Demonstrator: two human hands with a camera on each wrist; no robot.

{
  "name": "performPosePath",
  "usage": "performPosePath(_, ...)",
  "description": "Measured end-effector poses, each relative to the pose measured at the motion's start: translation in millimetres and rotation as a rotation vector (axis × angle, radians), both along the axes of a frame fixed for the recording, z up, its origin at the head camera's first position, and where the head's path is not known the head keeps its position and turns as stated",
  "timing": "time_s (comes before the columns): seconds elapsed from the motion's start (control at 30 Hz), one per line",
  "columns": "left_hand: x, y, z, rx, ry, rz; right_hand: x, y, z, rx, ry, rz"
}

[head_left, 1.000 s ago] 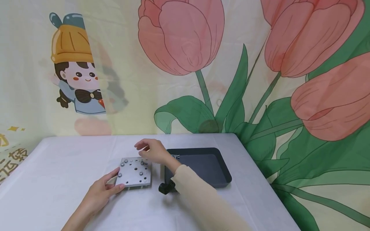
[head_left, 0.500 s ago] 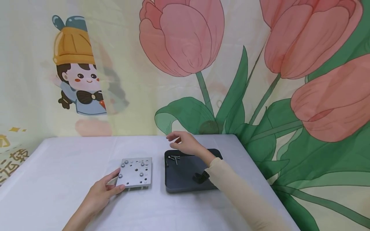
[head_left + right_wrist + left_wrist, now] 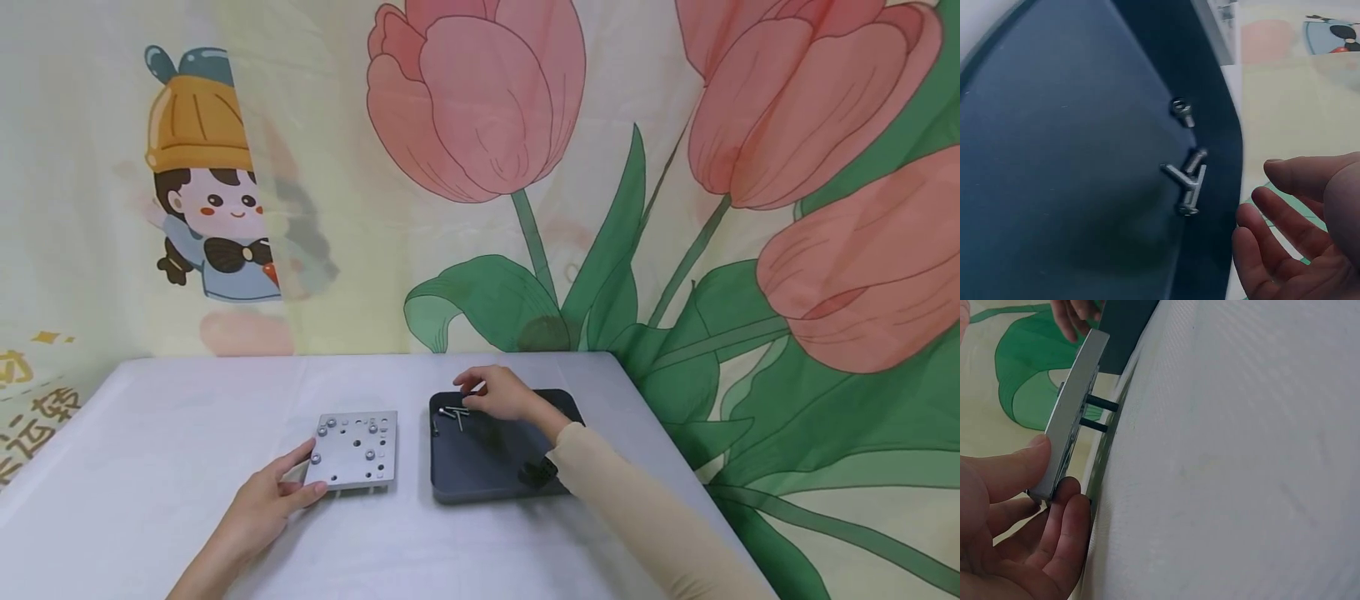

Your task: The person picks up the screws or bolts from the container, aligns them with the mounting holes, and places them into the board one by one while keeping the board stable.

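A silver metal plate [image 3: 348, 462] with holes and several screws stands at the table's middle left. The left hand [image 3: 258, 504] grips its left edge, thumb on one side and fingers on the other; in the left wrist view two screw shafts [image 3: 1102, 403] stick out beneath the plate [image 3: 1072, 419]. Over the back edge of the dark tray [image 3: 487, 475] is the right hand [image 3: 498, 394], fingers loosely bent and apart. Several loose screws [image 3: 459, 414] lie in the tray's back left corner; in the right wrist view the hand [image 3: 1297, 231] is beside these screws [image 3: 1191, 187], holding nothing.
The tray stands right of the plate, with a gap of white tablecloth [image 3: 412, 475] between them. A printed curtain [image 3: 337, 208] with tulips and a cartoon figure hangs behind the table's back edge.
The right hand has moved right from above the plate to the tray, then lowered toward the screws. The left hand keeps its grip on the plate.
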State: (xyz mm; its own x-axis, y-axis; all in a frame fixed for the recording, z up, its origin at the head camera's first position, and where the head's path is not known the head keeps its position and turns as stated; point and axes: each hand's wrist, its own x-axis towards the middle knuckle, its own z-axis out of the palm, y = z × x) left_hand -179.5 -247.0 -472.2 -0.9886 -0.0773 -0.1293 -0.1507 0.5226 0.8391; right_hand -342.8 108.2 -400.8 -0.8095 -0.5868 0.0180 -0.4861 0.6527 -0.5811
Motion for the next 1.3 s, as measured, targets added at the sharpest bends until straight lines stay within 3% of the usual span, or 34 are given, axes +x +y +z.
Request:
performPosePath(0.27,0.6,1.1,-0.2,0.003,0.003,0.004,-1.9,0,-22.8,0.054,-0.007,0.011)
performPosePath(0.53,0.9,0.2,-1.0,-0.002,-0.003,0.002,-0.7,-1,-35.6,0.100,-0.031,0.003)
performPosePath(0.7,0.8,0.4,0.1,-0.006,0.006,-0.003,-0.1,-3,-38.1,0.108,-0.057,-0.011)
performPosePath(1.3,1.8,-0.1,-0.5,-0.025,-0.007,-0.001,2.5,-9,-37.5,0.163,-0.034,-0.052)
